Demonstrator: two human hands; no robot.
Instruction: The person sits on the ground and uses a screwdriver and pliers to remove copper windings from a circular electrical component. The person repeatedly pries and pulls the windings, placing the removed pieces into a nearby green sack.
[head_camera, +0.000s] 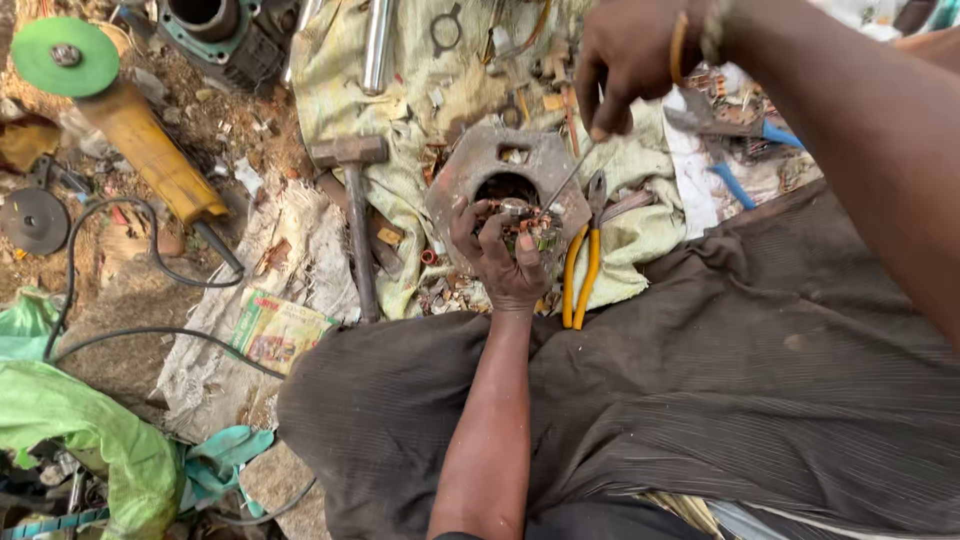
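Dirt ground, littered with scrap; stained yellowish cloth (400, 70) spread across it at 12 o'clock.

Item: small wound motor part (520, 222), copper coils showing, at frame centre over a grey metal plate (480, 160). I judge it dense, rigid and heavy for its size, its wires fragile; best held round the solid body.

My left hand (505, 260) is curled closed around it from 6 o'clock. My right hand (630, 60), at 1 o'clock, pinches a thin metal rod (572, 175), tip at the coils.

Nearby: yellow-handled pliers (582, 260) at 3 o'clock, hammer (355, 210) at 9, angle grinder (130, 120) at 10.
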